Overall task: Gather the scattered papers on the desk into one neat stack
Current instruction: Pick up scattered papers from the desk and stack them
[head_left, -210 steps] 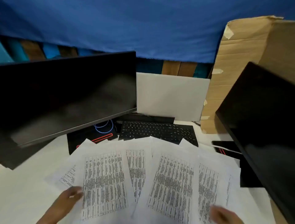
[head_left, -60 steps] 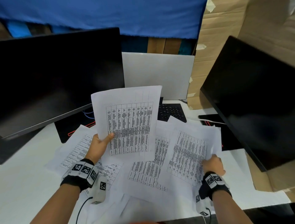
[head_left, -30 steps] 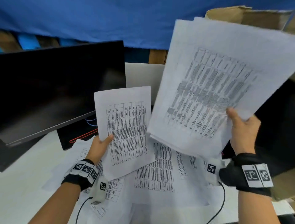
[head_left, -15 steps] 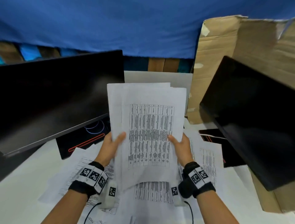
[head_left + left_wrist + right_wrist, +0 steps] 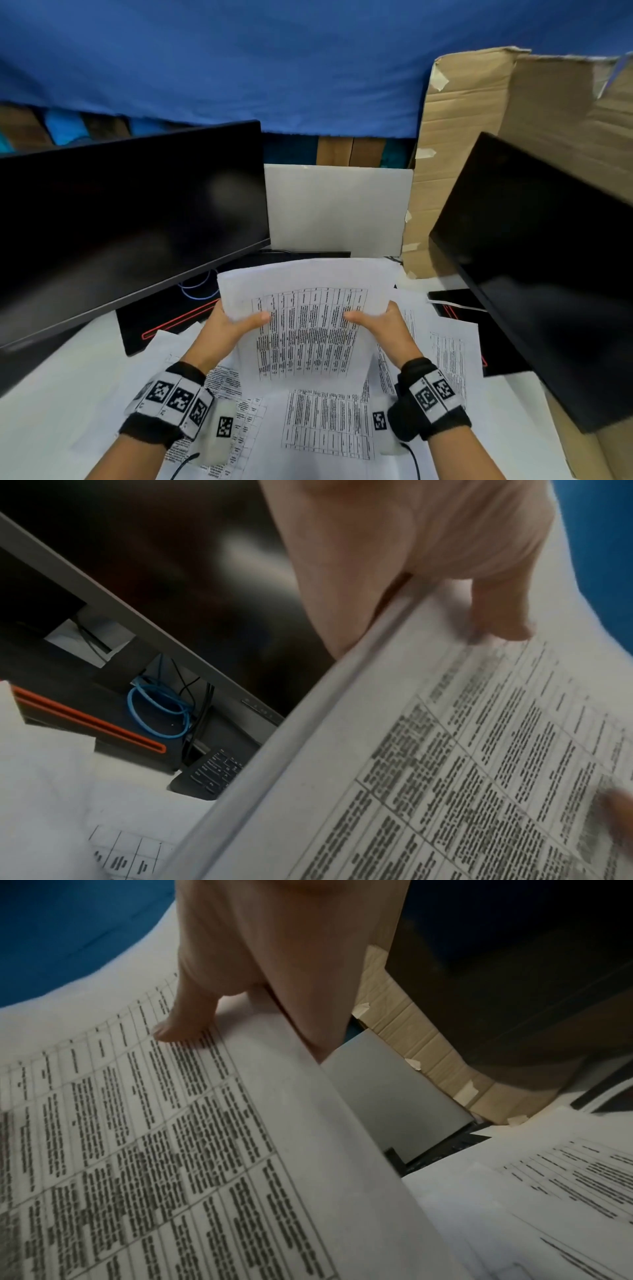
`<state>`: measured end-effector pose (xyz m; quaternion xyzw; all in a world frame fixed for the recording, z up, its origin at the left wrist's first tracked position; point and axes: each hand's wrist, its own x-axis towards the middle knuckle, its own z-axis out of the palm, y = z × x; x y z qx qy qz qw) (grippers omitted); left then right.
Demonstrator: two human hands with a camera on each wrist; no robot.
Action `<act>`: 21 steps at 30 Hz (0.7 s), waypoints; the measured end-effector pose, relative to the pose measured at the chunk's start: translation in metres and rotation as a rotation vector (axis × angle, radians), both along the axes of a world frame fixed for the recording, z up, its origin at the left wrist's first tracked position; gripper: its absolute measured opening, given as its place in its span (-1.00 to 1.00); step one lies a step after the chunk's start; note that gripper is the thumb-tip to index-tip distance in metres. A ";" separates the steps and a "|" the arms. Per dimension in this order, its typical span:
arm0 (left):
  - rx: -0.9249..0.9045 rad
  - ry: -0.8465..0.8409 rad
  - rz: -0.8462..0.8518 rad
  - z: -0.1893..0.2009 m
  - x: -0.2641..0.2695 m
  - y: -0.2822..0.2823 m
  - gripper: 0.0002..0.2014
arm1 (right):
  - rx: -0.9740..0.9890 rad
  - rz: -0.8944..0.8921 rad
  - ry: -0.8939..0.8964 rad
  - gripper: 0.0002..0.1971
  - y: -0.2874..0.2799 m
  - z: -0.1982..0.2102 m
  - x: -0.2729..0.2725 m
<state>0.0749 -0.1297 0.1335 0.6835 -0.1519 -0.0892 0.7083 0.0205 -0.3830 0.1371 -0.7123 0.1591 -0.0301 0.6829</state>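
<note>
A thin bundle of printed sheets (image 5: 308,329) is held above the desk, tilted away from me. My left hand (image 5: 233,325) grips its left edge, thumb on top, fingers behind. My right hand (image 5: 376,322) grips the right edge the same way. In the left wrist view the thumb (image 5: 496,610) presses on the held sheets (image 5: 445,777). The right wrist view shows the right thumb (image 5: 185,1015) on the same bundle (image 5: 171,1150). More printed papers (image 5: 325,425) lie scattered on the white desk (image 5: 51,411) below and to both sides.
A dark monitor (image 5: 130,219) stands at the left, another monitor (image 5: 548,260) leans in at the right. A black keyboard (image 5: 212,772) lies behind the papers. A white board (image 5: 335,209) and cardboard (image 5: 462,154) stand at the back.
Earlier each hand held separate sheets; they have been brought together into one bundle. Since half a second ago the bundle has come lower and tilted flatter toward the desk.
</note>
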 end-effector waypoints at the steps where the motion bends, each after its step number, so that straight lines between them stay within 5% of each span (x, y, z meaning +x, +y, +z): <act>1: 0.009 -0.006 0.004 0.002 -0.001 -0.001 -0.26 | -0.013 -0.003 0.009 -0.47 0.002 -0.001 0.001; 4: -0.012 -0.013 0.050 0.008 -0.001 -0.003 -0.30 | -0.021 -0.004 -0.011 -0.72 0.003 0.002 0.003; 6: -0.034 -0.015 0.069 0.008 0.000 -0.001 -0.33 | 0.028 0.037 -0.022 -0.70 0.003 0.002 0.001; 8: -0.004 0.004 0.073 0.000 0.000 -0.002 -0.43 | 0.012 0.088 0.065 -0.48 0.009 -0.006 -0.002; 11: 0.132 0.063 0.106 -0.021 -0.003 -0.005 -0.69 | -0.134 0.146 0.236 0.25 0.021 -0.036 -0.002; 12: 0.180 0.100 0.111 -0.030 -0.004 -0.002 -0.70 | -0.153 0.129 0.214 0.31 0.021 -0.046 -0.002; 15: 0.416 0.178 0.101 -0.069 -0.006 0.027 -0.52 | -0.125 -0.020 0.247 0.01 0.014 -0.055 -0.001; 17: 0.759 0.320 0.240 -0.099 -0.013 0.058 -0.33 | -0.077 -0.067 0.215 0.08 0.010 -0.051 -0.004; 19: 1.066 0.559 0.550 -0.127 -0.031 0.090 -0.21 | -0.062 -0.127 0.169 0.35 0.007 -0.058 -0.003; 21: 1.082 0.756 0.843 -0.140 -0.054 0.107 -0.21 | -0.012 -0.153 0.143 0.33 0.011 -0.053 -0.005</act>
